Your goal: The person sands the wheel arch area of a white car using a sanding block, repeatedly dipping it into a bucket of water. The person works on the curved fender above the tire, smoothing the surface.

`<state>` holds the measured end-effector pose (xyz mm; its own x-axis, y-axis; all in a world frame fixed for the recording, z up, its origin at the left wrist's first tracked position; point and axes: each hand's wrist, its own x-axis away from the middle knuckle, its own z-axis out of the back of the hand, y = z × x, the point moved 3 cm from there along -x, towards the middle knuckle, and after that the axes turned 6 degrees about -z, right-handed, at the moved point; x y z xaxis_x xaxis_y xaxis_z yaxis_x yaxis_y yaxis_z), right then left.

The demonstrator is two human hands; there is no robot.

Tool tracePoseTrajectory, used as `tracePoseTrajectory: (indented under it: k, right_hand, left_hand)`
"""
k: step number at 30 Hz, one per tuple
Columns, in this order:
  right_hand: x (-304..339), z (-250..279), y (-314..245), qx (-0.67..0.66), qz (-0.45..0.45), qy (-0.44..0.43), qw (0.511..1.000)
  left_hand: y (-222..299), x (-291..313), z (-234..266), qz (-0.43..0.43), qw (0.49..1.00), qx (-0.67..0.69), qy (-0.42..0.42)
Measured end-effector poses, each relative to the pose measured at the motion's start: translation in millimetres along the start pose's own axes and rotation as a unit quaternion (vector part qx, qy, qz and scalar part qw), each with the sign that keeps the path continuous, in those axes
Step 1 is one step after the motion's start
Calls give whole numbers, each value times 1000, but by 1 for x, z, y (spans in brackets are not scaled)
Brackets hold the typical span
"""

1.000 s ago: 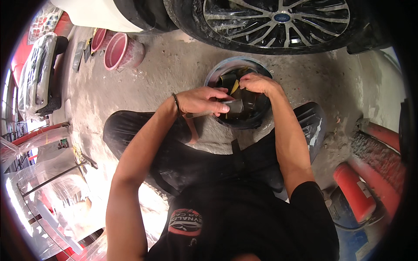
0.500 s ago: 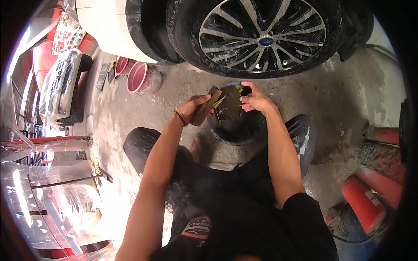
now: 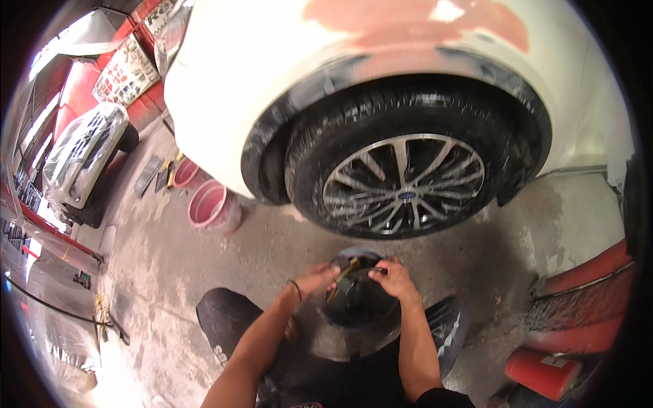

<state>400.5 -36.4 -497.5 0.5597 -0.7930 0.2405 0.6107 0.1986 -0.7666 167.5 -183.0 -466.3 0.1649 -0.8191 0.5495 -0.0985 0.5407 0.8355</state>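
Note:
My left hand (image 3: 315, 279) is closed on worn, brownish sandpaper (image 3: 345, 273), which shows nearly edge-on with a yellowish strip along it. To its right, my right hand (image 3: 397, 279) is closed in a pinch, with a dark edge at its fingertips that looks like part of the same sandpaper. Both hands are over a round black bucket (image 3: 359, 314) standing on the floor between my knees. Its bluish far rim shows behind my fingers, and what it holds is too dark to make out.
Just ahead stands a white car (image 3: 218, 102) with a reddish-brown patch above its dusty wheel (image 3: 407, 195). Pink buckets (image 3: 216, 209) stand at left on the concrete floor (image 3: 156, 265). A plastic-wrapped bumper (image 3: 88, 153) is farther left; a red cylinder (image 3: 543, 374) lies at lower right.
The view has tilted up, bringing the fender into sight and putting my hands lower in the picture. The sandpaper showed its broad dark face before; now it appears narrower.

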Motion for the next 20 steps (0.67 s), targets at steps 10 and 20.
tracePoseTrajectory:
  k: [10,20]
  right_hand:
    - [-11,-71,4,207,-65,-66,974]
    - [-18,-205,146,262,-165,11,951]
  left_hand:
    - [-107,-92,-59,23,863,-503,48]
    - [-176,-129,-75,37,829,-547,-111]
